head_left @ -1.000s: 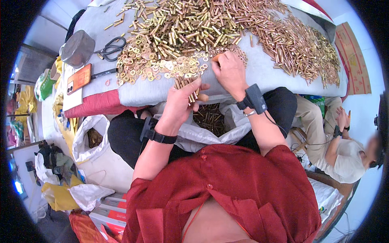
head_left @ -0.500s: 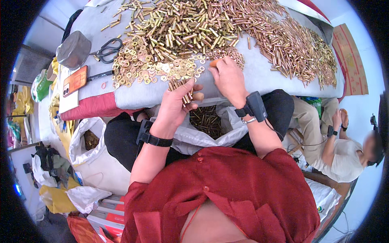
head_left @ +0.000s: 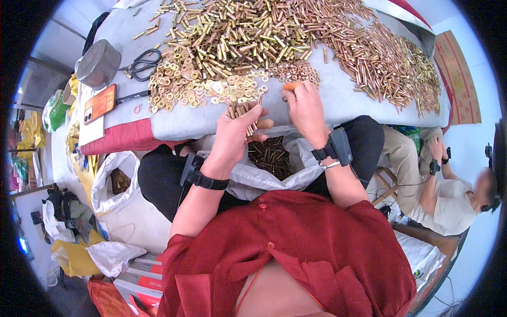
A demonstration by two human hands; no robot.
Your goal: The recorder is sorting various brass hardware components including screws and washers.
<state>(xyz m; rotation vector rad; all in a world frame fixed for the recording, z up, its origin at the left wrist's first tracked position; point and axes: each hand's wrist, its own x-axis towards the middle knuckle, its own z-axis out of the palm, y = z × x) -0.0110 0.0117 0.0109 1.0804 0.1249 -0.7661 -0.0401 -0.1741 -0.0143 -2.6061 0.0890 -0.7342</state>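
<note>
My left hand is wrapped round a bundle of short brass-coloured metal tubes, just over the table's near edge. To its right, my right hand has its thumb and fingers pinched together; an orange finger cover shows at the fingertips. Whatever lies in that pinch is too small to make out. Beyond my left hand spread flat brass washers. Small copper-coloured rings lie just past my right fingertips. Behind them is a big heap of loose metal tubes.
Scissors, a metal pot and an orange phone are on the table's left. Between my knees a white sack holds more tubes; another sack stands left. A co-worker sits at the right.
My right hand has drawn back a little from the small rings, toward me and to the right. The left hand keeps the tubes, moved slightly right. The co-worker's hands have shifted.
</note>
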